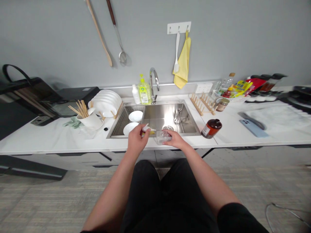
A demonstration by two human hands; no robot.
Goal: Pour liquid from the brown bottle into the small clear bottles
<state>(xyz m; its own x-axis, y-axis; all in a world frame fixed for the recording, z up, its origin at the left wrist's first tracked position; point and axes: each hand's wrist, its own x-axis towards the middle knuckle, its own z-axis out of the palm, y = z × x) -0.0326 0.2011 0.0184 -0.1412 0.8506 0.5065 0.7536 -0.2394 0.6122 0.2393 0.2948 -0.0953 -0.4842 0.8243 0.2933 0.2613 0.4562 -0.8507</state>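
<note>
Just in front of the sink (194,133), my left hand (138,138) pinches a small white piece with a thin tip (146,128); its exact kind is too small to tell. Something yellow (152,132) shows right beneath that piece. My right hand (177,139) is closed around a small clear container (160,138) at the counter's front edge, a short way right of my left hand. Two white bowls, one farther back (135,116) and one nearer (130,128), sit in the rack on the sink's left side, the nearer partly behind my left hand.
A brown bottle (211,128) stands right of the sink. Behind it are a wooden rack (202,103) and a jar (222,105). Yellow-green soap (144,92) stands by the faucet (155,84). Left are plates (105,103) and a chopstick holder (91,121); a phone (253,128) lies right.
</note>
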